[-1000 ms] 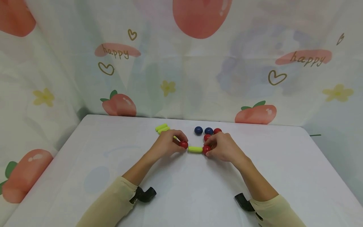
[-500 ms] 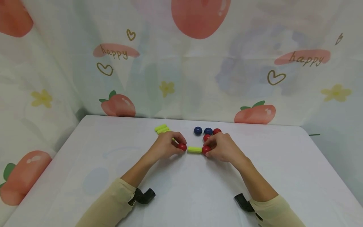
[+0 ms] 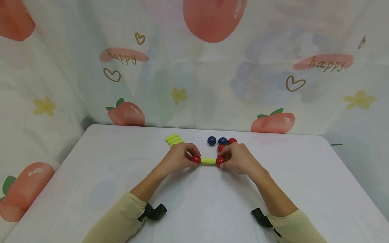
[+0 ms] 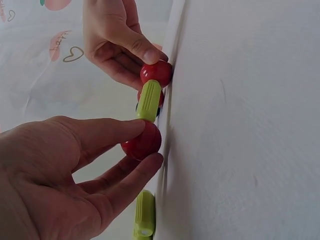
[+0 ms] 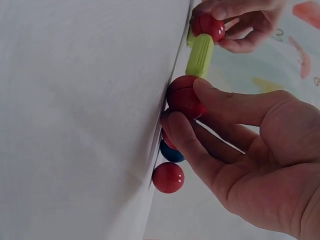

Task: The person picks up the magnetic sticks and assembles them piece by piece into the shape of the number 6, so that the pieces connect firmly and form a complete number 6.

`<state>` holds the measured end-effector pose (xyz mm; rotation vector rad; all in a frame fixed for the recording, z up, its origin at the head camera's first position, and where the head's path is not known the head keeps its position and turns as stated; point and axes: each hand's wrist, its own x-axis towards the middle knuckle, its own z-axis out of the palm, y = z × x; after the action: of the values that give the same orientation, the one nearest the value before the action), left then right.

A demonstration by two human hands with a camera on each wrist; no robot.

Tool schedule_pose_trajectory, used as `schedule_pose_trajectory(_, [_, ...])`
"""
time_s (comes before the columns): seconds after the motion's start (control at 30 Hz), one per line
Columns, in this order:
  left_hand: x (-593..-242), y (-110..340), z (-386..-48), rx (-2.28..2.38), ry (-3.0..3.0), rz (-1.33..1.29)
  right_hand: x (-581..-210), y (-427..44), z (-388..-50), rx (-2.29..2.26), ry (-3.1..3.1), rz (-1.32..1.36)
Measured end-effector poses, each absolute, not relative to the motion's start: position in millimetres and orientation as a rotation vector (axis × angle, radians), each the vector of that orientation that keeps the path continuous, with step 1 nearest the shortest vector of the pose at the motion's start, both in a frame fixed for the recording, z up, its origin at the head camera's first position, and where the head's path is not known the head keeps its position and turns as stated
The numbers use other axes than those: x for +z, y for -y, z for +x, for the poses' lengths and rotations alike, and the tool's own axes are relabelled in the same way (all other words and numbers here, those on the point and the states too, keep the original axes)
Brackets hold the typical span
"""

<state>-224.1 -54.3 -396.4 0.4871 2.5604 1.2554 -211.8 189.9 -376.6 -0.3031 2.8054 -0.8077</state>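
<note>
Between thumb and fingers, my left hand (image 3: 180, 158) pinches a red ball (image 4: 142, 141) just above the white table. Likewise my right hand (image 3: 240, 158) pinches another red ball (image 5: 186, 96). A ridged yellow-green rod (image 3: 208, 161) spans the two balls, its ends touching both. Beyond the right hand lie two more red balls, one farther back (image 3: 232, 140) and one partly hidden by the fingers (image 3: 221, 147). Two dark blue balls, one left (image 3: 211, 140) and one right (image 3: 223, 141), sit at the back. Several yellow-green rods (image 3: 173, 138) lie side by side behind the left hand.
The white table (image 3: 194, 209) ends at the back against a patterned curtain (image 3: 206, 101). Black curved pieces, one at the left sleeve (image 3: 156, 212) and one at the right (image 3: 260, 217), stick out from the cuffs.
My left hand has brought its red ball down and against the rod's left end, closing the small gap seen before. The right hand has stayed nearly still.
</note>
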Motion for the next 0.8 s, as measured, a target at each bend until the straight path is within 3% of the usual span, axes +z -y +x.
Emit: schedule_pose_trajectory(0.8, [-398.0, 56.2, -224.6, 1.176, -2.587, 0.478, -373.1, -191.4, -212.6, -0.834, -2.796, -0.410])
